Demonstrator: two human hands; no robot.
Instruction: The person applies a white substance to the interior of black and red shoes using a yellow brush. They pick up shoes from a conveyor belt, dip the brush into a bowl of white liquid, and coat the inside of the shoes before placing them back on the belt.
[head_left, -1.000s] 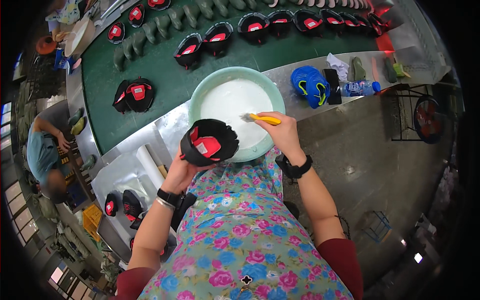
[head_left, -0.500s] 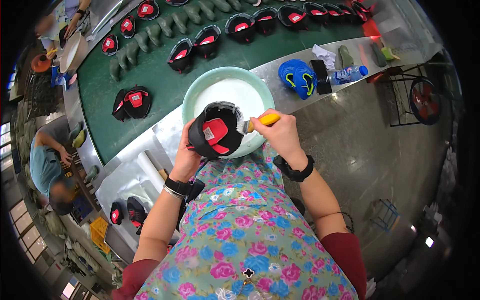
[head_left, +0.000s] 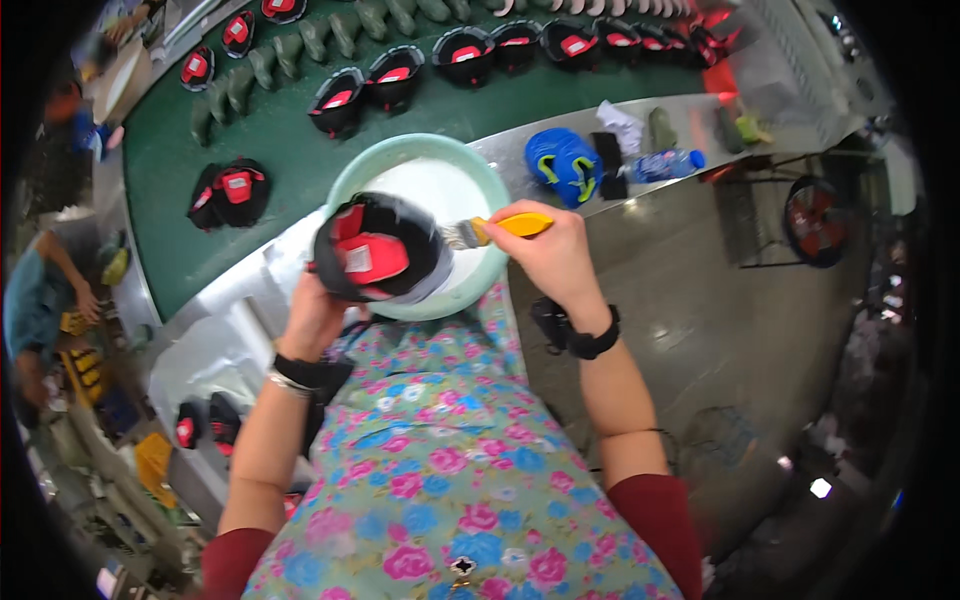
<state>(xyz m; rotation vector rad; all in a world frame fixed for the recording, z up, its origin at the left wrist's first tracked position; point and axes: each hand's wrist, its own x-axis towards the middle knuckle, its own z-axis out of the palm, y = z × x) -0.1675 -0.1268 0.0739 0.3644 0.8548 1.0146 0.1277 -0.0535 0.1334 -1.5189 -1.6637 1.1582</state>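
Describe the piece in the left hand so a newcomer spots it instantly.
Find the pale green basin of white liquid at the edge of the green bench. Overlapping its left part in view, the left hand holds a black, cup-shaped shoe upper with red inside. Unlike similar uppers on the bench, it is held up, beside the yellow-handled brush.

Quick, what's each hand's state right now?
Left hand: closed, holding a black-and-red shoe upper.
Right hand: closed, holding a yellow-handled brush.

Blue shoe near blue-capped bottle, white cloth; red-bladed fan right; yellow crate left.
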